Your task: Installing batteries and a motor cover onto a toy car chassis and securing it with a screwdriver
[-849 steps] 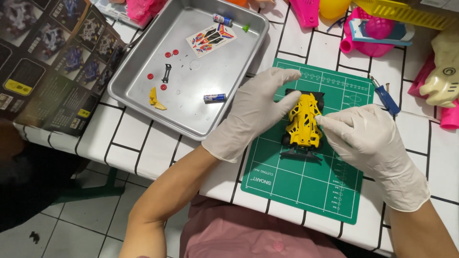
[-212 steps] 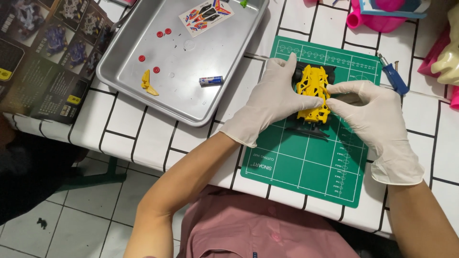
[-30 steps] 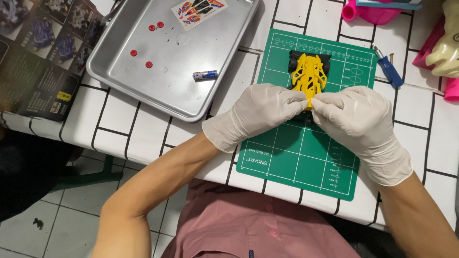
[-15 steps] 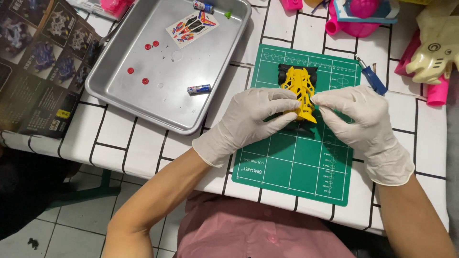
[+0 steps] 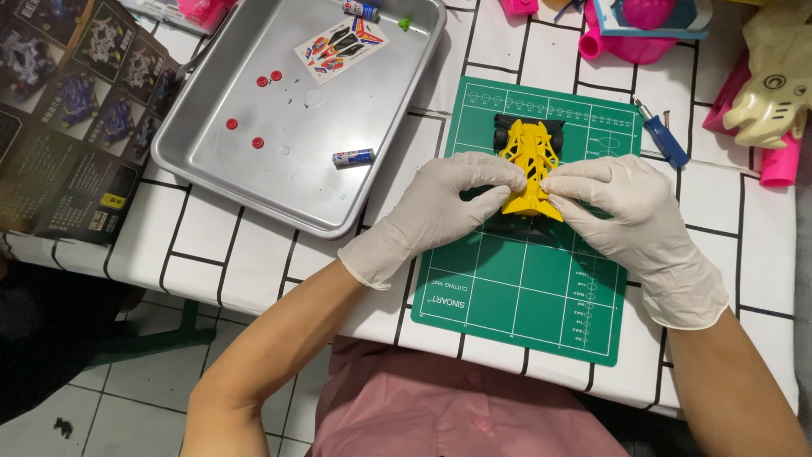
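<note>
Yellow plastic, a toy car chassis, lay on the green cutting mat on the tiled tabletop in the head view. Both gloved hands pinched its near end, the left hand from one side and the right hand from the other. It looked like a fitting step, calling for steady, even pressure. The chassis's long axis ran away from the person, narrow end nearest. A metal tray sat to the left.

- Left hand and right hand, both gloved, pinching near end of yellow toy car chassis.
- Chassis resting on green cutting mat.
- Metal tray at left, holding small battery and sticker sheet.
</note>
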